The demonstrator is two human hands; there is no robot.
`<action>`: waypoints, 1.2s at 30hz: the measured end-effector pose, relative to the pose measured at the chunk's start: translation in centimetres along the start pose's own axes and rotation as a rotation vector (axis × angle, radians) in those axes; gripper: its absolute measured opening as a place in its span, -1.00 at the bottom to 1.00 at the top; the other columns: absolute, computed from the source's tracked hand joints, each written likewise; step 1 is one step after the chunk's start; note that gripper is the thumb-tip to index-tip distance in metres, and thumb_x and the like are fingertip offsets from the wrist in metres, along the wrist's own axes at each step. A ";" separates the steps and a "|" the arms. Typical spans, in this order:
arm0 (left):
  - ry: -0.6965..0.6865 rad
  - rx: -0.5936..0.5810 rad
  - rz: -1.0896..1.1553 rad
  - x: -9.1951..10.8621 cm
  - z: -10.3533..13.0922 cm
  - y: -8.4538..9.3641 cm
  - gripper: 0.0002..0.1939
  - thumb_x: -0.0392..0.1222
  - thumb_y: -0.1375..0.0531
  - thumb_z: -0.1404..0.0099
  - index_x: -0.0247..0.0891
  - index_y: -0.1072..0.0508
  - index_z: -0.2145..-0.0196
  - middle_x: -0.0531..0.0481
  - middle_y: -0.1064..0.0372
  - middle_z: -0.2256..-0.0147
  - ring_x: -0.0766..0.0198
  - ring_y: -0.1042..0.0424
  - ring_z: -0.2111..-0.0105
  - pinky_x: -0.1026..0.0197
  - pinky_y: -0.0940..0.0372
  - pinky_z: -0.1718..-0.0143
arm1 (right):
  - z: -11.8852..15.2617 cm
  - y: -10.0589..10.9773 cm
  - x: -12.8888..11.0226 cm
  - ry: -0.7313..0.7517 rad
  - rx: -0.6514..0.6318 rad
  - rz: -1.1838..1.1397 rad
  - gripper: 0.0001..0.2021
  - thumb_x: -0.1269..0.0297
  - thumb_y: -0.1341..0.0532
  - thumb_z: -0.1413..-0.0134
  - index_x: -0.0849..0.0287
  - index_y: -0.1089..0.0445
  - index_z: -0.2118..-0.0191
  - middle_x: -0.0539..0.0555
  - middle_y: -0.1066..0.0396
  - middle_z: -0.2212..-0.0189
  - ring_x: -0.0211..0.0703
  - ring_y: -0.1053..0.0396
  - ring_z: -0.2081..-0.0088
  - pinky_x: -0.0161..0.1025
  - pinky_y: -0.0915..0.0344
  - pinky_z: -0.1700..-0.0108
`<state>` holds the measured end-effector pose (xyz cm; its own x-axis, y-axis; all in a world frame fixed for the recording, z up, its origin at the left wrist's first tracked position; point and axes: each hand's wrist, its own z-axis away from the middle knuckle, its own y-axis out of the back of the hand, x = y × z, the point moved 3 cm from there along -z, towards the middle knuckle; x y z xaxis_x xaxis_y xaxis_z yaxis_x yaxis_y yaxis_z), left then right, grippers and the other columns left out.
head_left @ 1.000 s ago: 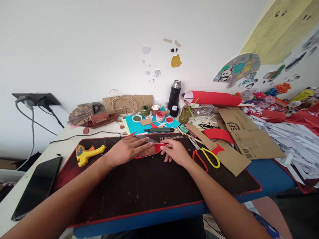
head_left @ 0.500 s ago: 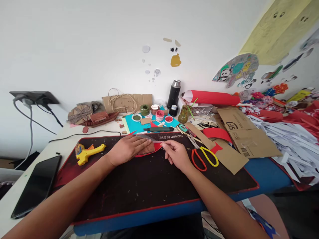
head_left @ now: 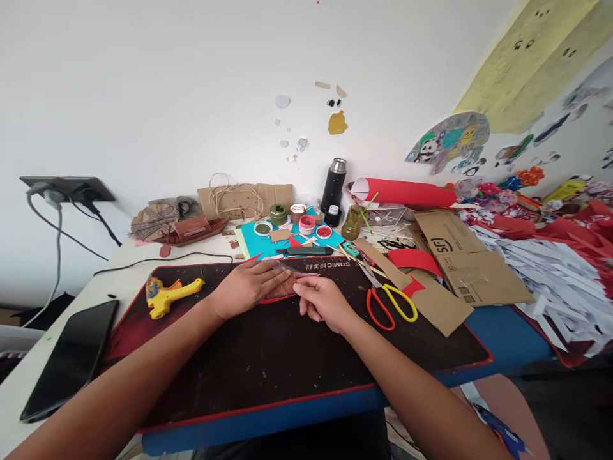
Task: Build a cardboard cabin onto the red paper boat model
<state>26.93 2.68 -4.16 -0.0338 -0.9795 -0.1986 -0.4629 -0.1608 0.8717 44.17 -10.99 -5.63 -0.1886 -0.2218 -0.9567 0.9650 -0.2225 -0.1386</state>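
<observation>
My left hand lies flat with fingers stretched out, pressing on a small brown piece over red paper. A strip of clear film or a ruler-like edge shows just beyond the fingertips; I cannot tell which. At the right end of the brown piece my right hand is closed, thumb and forefinger pinched together. Whatever sits in that pinch is hidden. Under both hands spreads a black desk mat with a red border.
Left of my hands lie a yellow glue gun and a black phone. Scissors with red and yellow handles rest on the right, by cardboard. Behind are paint jars, a cutter knife and a black flask.
My right hand has slid left along the red paper, closer to my left hand, still pinched. It now covers the paper's right tip. My left hand stays in place.
</observation>
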 end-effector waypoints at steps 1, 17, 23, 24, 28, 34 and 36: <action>0.005 0.000 0.008 0.0 -0.1 0.0 -0.53 -0.24 -0.03 -0.60 -0.24 -0.34 -0.39 -0.19 -0.58 -0.15 0.00 -0.47 -0.24 -0.08 -0.34 -0.26 | -0.1 -0.2 0.1 -0.007 0.007 0.000 -0.49 -0.11 -0.41 -0.04 0.24 -0.50 0.08 -0.11 -0.42 0.68 -0.40 -0.05 0.78 -0.37 0.12 0.70; 0.099 0.032 0.232 0.4 -0.6 2.0 -0.61 -0.28 -0.04 -0.57 -0.23 -0.48 -0.23 -0.23 -0.61 -0.06 0.08 -0.60 -0.05 -0.03 -0.43 -0.18 | -0.6 -0.2 0.5 0.038 0.044 -0.011 -0.48 -0.12 -0.42 -0.01 0.24 -0.46 0.09 -0.18 -0.32 0.74 -0.38 -0.03 0.77 -0.36 0.10 0.69; 0.194 0.083 0.315 0.7 -0.8 1.1 -0.58 -0.46 -0.04 -0.43 -0.25 -0.53 -0.12 -0.19 -0.63 0.02 0.10 -0.63 0.03 0.04 -0.52 -0.03 | -0.8 -0.2 0.9 0.057 0.072 0.002 -0.42 -0.10 -0.40 -0.06 0.29 -0.49 -0.03 -0.18 -0.33 0.74 -0.37 -0.06 0.77 -0.36 0.09 0.68; 0.205 0.089 0.328 0.8 -0.8 1.0 -0.57 -0.47 -0.04 -0.42 -0.25 -0.53 -0.11 -0.18 -0.63 0.03 0.10 -0.63 0.03 0.04 -0.52 -0.03 | -0.8 -0.2 1.0 0.060 0.077 0.004 -0.42 -0.09 -0.39 -0.07 0.30 -0.50 -0.05 -0.18 -0.32 0.73 -0.36 -0.07 0.77 -0.36 0.09 0.68; 0.237 0.116 0.350 0.9 -0.8 0.9 -0.60 -0.45 -0.05 -0.44 -0.25 -0.52 -0.10 -0.18 -0.62 0.03 0.12 -0.62 0.01 0.09 -0.53 0.00 | -0.8 -0.2 1.1 0.070 0.080 0.012 -0.42 -0.08 -0.37 -0.09 0.31 -0.52 -0.06 -0.17 -0.32 0.73 -0.36 -0.07 0.76 -0.36 0.08 0.68; 0.262 0.124 0.341 0.9 -0.7 0.5 -0.58 -0.48 -0.04 -0.41 -0.23 -0.54 -0.07 -0.17 -0.62 0.05 0.12 -0.61 0.04 0.08 -0.53 0.02 | -0.7 -0.2 0.9 0.073 0.074 0.016 -0.41 -0.09 -0.37 -0.11 0.31 -0.53 -0.08 -0.17 -0.32 0.72 -0.36 -0.07 0.75 -0.35 0.08 0.67; 0.266 0.111 0.331 0.9 -0.5 0.3 -0.58 -0.50 -0.04 -0.39 -0.25 -0.54 -0.06 -0.17 -0.62 0.06 0.12 -0.62 0.06 0.07 -0.54 0.04 | -0.7 -0.2 0.9 0.075 0.074 0.011 -0.40 -0.10 -0.37 -0.11 0.32 -0.52 -0.09 -0.17 -0.31 0.72 -0.35 -0.08 0.75 -0.35 0.08 0.67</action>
<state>27.23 1.73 -3.83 0.0266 -0.9755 0.2183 -0.5586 0.1666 0.8125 43.89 -10.44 -6.66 -0.1611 -0.1534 -0.9749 0.9504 -0.2905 -0.1114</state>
